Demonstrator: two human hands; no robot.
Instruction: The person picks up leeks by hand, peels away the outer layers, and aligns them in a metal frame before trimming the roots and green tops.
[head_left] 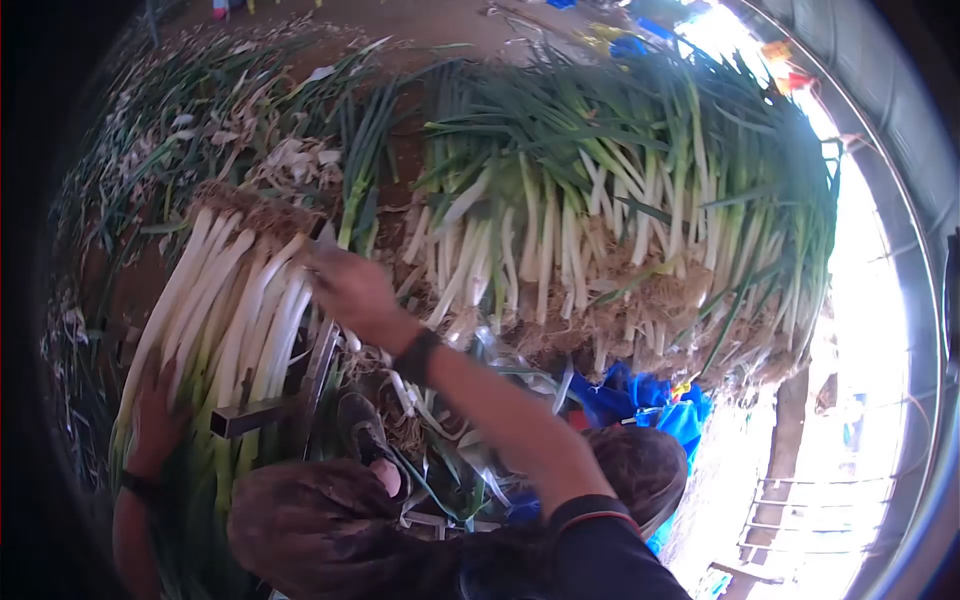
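Observation:
A bundle of long green onions point(215, 290) lies at the left, white stalks up and brown roots point(255, 208) at the far end. My left hand point(158, 420) rests against the lower stalks, fingers stretched along them, a dark band at the wrist. At the root end on the bundle's right side is my right hand point(352, 290), its fingers curled and slightly blurred. What they hold is hidden. The wrist carries a black band point(415, 356). A square metal tube point(258, 415) crosses in front of the bundle's lower part.
A large heap of green onions point(620, 200) spreads across the right, roots towards me. Loose leaves and dry peelings point(290, 160) cover the ground at the upper left. My shoe point(362, 425) stands below, beside the metal frame. Blue plastic point(625, 395) lies under the heap's near edge.

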